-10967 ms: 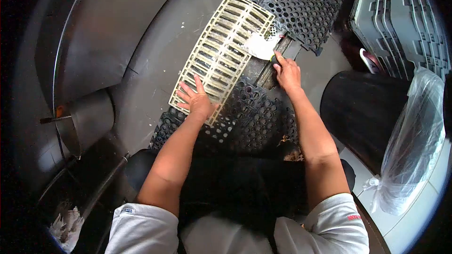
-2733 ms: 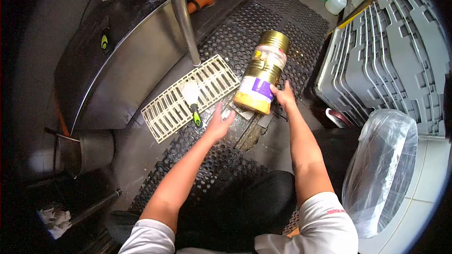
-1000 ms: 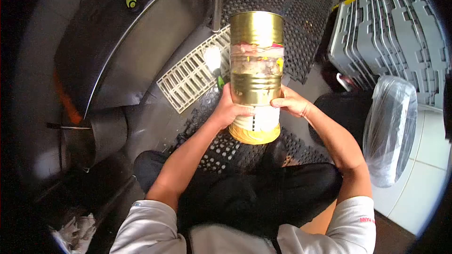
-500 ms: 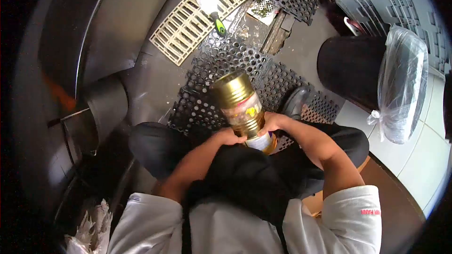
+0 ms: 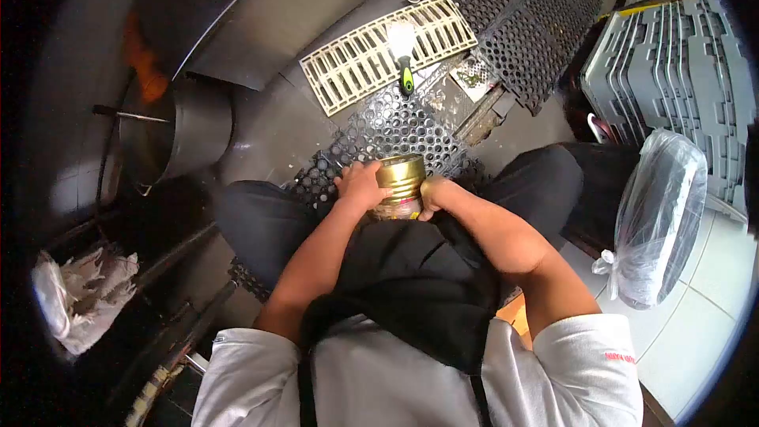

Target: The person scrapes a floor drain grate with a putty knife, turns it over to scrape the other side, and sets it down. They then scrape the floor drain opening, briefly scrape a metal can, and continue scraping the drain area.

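Observation:
A gold-coloured tin can (image 5: 402,178) with ribbed sides and a printed label stands between my knees, its round end facing up. Against its left side lies my left hand (image 5: 361,184), the thumb on the metal and the other fingers bent and somewhat apart. My right hand (image 5: 434,196) is curled against the can's right side, with its fingertips partly hidden. The can's lower part disappears behind my black apron (image 5: 403,261). Farther ahead, a scraper-like tool with a green and black handle (image 5: 405,77) lies across a cream plastic grate (image 5: 348,75); glare washes out its pale end.
Black perforated mats (image 5: 522,32) cover the floor ahead. Grey folding crates (image 5: 664,71) are stacked at right, near a clear plastic-wrapped bundle (image 5: 662,221). A dark cylindrical bin (image 5: 202,122) and a torn paper sack (image 5: 91,296) are at left.
The can has come from a forward tilt to more upright and closer to my body. My hands have shifted up to its sides near the top. My view has turned and my right knee has moved.

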`<state>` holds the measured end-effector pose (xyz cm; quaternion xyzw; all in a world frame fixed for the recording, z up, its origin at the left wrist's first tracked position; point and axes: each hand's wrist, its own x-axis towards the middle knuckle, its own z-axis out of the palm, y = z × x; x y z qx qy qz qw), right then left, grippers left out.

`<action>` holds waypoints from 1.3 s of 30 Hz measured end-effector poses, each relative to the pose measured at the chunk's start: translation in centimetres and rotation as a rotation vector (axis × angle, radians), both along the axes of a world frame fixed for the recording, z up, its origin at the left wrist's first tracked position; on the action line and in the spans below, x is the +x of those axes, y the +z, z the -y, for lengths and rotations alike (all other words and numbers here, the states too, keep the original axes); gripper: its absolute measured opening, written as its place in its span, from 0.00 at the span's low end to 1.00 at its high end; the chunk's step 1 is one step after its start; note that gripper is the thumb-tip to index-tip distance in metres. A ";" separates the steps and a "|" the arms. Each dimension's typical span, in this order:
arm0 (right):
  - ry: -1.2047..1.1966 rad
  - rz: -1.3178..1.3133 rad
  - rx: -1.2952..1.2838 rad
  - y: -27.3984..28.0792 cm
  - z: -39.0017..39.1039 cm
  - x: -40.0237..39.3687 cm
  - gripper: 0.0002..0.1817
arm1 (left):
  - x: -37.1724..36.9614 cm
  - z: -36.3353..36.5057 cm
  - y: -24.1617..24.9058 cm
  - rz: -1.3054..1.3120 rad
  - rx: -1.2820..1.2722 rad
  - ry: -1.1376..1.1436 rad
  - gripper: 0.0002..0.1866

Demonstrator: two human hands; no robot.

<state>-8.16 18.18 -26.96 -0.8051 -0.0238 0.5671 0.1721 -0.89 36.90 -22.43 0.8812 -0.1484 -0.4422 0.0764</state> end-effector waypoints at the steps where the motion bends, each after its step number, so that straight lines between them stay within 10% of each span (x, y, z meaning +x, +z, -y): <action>1: -0.132 0.098 0.065 2.3 0.3 1.2 0.33 | -0.1 0.0 0.0 0.007 0.011 -0.011 0.43; 21: 0.486 0.149 -0.007 -0.9 1.2 4.6 0.39 | -1.6 1.8 0.2 0.066 0.030 -0.107 0.35; 31: 0.462 -0.122 0.041 -2.3 0.4 3.1 0.34 | -6.1 2.0 -0.2 0.116 0.064 -0.138 0.36; 39: -0.010 0.491 -0.055 9.9 5.2 13.4 0.33 | 2.3 3.3 7.4 0.132 0.156 -0.188 0.49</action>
